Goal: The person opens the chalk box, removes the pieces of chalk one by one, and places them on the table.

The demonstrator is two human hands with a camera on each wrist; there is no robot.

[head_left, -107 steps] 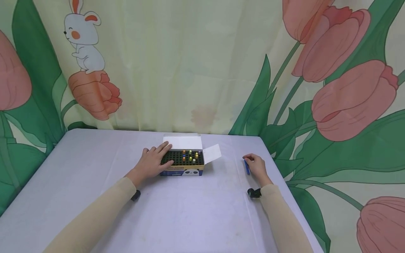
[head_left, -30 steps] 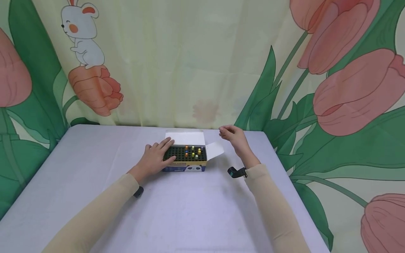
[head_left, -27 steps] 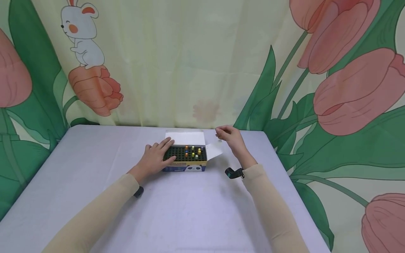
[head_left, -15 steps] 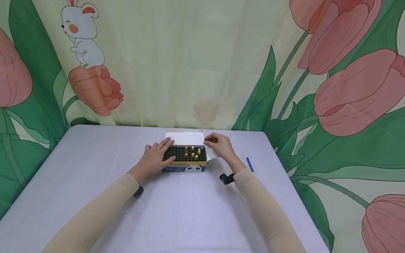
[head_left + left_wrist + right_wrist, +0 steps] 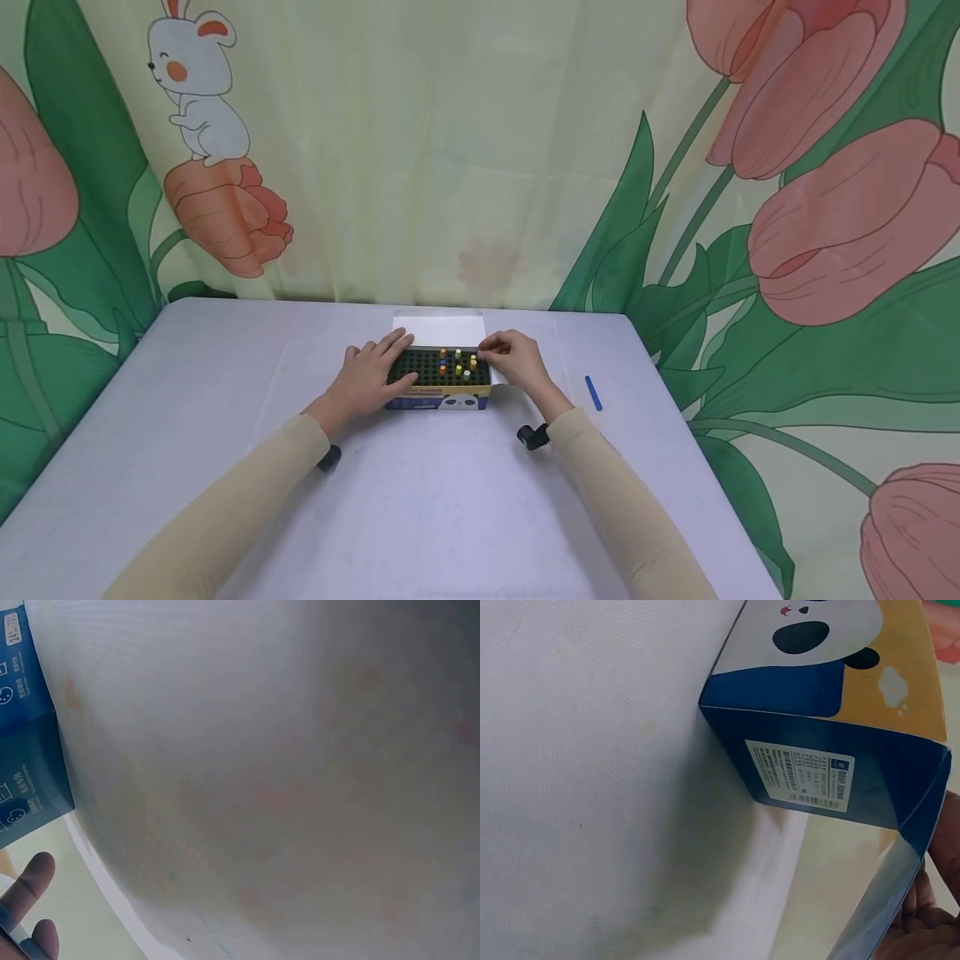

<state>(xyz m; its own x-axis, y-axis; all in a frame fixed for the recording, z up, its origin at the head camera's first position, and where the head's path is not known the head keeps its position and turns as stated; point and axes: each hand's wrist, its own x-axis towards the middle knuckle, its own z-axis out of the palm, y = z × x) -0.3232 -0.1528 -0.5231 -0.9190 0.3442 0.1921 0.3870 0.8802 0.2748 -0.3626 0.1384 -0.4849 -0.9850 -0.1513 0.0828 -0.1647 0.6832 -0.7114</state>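
Note:
A cardboard box [image 5: 450, 402] with a panda on its front stands on the table, holding a black tray of round slots [image 5: 420, 364]. Several markers with orange, yellow, green and blue ends stand in its right half. My left hand [image 5: 366, 375] rests spread over the box's left end, thumb toward the front edge and fingers toward the back. My right hand [image 5: 519, 362] is at the back right corner, its thumb and fingertips pinching a greyish-purple marker end there; its lower part is hidden. A blue marker [image 5: 593, 392] lies on the table to the right.
The box's white lid [image 5: 438, 327] is folded back behind it. A side flap [image 5: 881, 900] sticks out under my right hand. The white-covered table [image 5: 420, 517] ends at a curtain [image 5: 360, 208] printed with tulips and a rabbit.
My right hand has let go of the blue marker, lifted, and moved left and down to the box's back right corner. The blue marker now lies alone. My left hand has stayed on the box.

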